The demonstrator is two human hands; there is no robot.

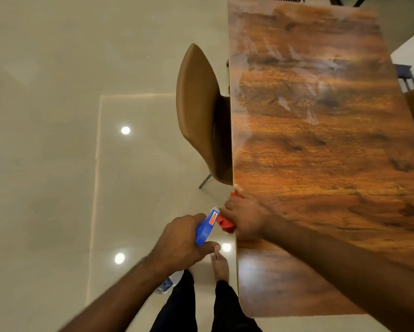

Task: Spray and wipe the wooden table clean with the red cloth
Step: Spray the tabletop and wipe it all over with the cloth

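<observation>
Pale tiled floor (57,140) is filling the left, the wooden counter (321,152) is running up the right with faint smear marks on its far half, and a brown chair (196,111) is sitting tucked against its left edge. The right hand (246,219) is pressing the red cloth (226,225) at the counter's left edge, fingers closed over it, cloth poking out on the floor side. The left hand (179,240) is gripping a blue spray bottle (206,227) just beside the cloth, off the counter, above a bare foot (220,265).
</observation>
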